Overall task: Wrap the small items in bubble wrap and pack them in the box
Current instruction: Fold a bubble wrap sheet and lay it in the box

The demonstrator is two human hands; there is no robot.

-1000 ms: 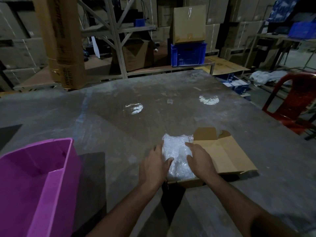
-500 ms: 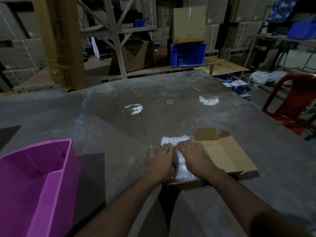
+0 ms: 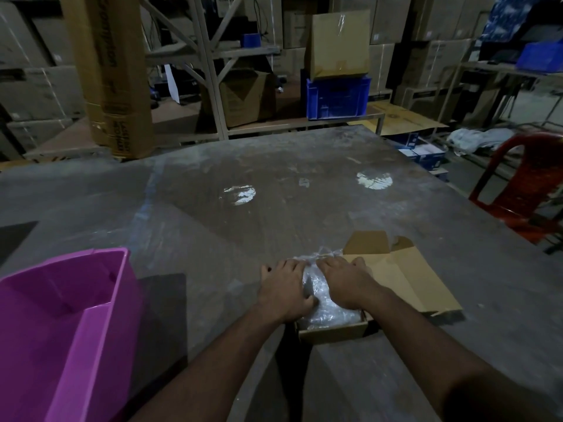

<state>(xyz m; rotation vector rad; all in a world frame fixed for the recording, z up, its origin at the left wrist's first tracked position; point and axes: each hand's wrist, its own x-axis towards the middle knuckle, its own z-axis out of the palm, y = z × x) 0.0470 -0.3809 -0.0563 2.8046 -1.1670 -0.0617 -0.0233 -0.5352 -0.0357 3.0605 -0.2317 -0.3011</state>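
A small brown cardboard box sits on the grey table near me, its lid flap folded open to the right. A bundle of bubble wrap fills the box, and what it wraps is hidden. My left hand lies palm down on the bundle's left side, fingers stretched toward the far edge. My right hand presses flat on its right side. Both hands push the bundle down into the box.
A purple plastic bin stands at the near left of the table. A red plastic chair is off the right edge. Beyond the table are shelves with cardboard boxes, a tall carton and a blue crate.
Both hands slid forward over the bubble wrap bundle and flattened it; the bundle sits lower in the box than one second ago.
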